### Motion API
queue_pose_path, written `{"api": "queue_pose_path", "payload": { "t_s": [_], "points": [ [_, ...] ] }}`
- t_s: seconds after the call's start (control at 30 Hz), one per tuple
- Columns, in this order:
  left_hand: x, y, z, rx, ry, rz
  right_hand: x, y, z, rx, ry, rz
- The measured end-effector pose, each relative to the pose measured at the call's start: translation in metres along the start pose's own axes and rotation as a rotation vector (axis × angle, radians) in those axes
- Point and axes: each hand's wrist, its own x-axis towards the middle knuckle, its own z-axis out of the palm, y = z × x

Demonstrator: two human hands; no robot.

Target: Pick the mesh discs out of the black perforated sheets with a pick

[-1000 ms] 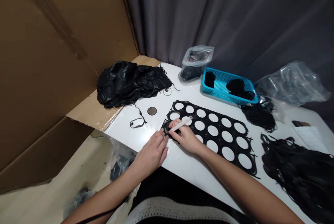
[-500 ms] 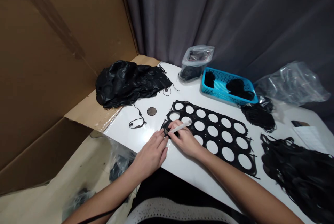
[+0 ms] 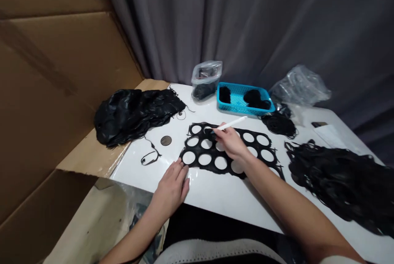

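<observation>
A black rubbery sheet [image 3: 213, 152] with rows of round holes lies flat on the white table. At its near left corner rests my left hand [image 3: 172, 182], fingers stretched out and lying flat, the tips on the edge. My right hand [image 3: 230, 143] is over the far part of the sheet, closed around a slim white pen-like stick [image 3: 233, 123] that points up to the right. Beneath its fingertips is a dark ring-like bit that I cannot make out well. The right hand and forearm hide some of the holes.
To the left sit a black pile of sheets [image 3: 135, 114], a dark disc [image 3: 166, 140] and a thin black loop [image 3: 150, 158]. Behind are a bagged container [image 3: 205, 85], a blue basket [image 3: 246, 110] and a plastic bag [image 3: 303, 87]. Black scraps [image 3: 341, 186] heap at right.
The view has shifted. My right hand has moved away from the left one, up to the sheet's far row, still with the white stick. My left hand stays at the near left corner.
</observation>
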Motion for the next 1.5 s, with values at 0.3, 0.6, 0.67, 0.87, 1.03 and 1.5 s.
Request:
{"api": "queue_pose_path", "payload": {
  "t_s": [0.3, 0.6, 0.67, 0.87, 1.03, 1.5],
  "points": [
    [0.043, -0.026, -0.01, 0.03, -0.041, -0.103, -0.12, -0.012, -0.247, -0.305, 0.872, -0.062],
    [0.192, -0.089, 0.027, 0.131, -0.215, -0.277, -0.151, -0.01, -0.306, -0.958, 1.086, -0.129],
    [0.206, -0.094, 0.034, 0.118, -0.252, -0.274, -0.143, -0.016, -0.294, -0.897, 1.104, -0.214],
    [0.209, -0.095, 0.03, 0.142, -0.275, -0.251, -0.086, -0.008, -0.245, -0.25, 0.588, -0.192],
    [0.212, -0.066, 0.019, 0.339, -0.195, -0.236, -0.039, 0.011, -0.219, -0.159, 0.276, -0.076],
    [0.214, 0.095, 0.123, -0.111, -0.272, 0.46, -0.007, 0.038, -0.222, -0.385, 0.068, -0.091]
  ]
}}
